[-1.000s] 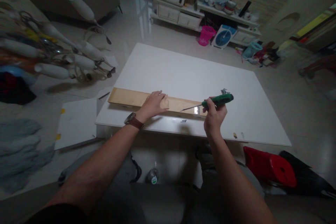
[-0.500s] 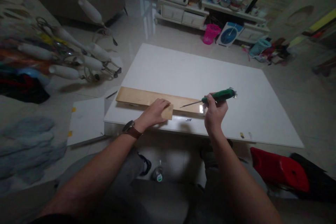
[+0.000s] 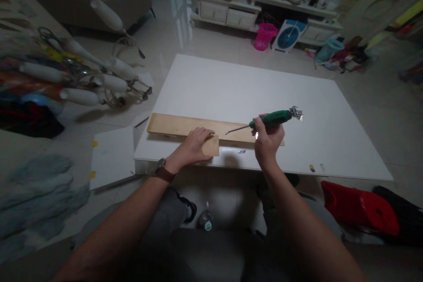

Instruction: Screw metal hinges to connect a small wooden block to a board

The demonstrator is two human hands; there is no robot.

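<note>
A long pale wooden board (image 3: 185, 124) lies along the near edge of a white table (image 3: 231, 92). My left hand (image 3: 193, 145) rests on a small wooden piece (image 3: 212, 145) lying at the board's near side, fingers curled over it. My right hand (image 3: 267, 141) is closed round a green-handled screwdriver (image 3: 271, 120), its thin shaft pointing left above the board. A small metal hinge (image 3: 257, 135) glints just beside that hand. A loose screw (image 3: 241, 152) lies on the table between my hands. A small bunch of metal hardware (image 3: 296, 113) sits by the handle's end.
A red stool (image 3: 360, 209) lies on the floor at the right. A white panel (image 3: 110, 154) lies on the floor left of the table. White-handled tools (image 3: 95, 77) jut out at the left. A pink basket (image 3: 262, 37) and a fan (image 3: 287, 37) stand by the far cabinet.
My left hand slid toward the near table edge and the small wooden piece now sticks out past the board. My right hand lifted the screwdriver slightly.
</note>
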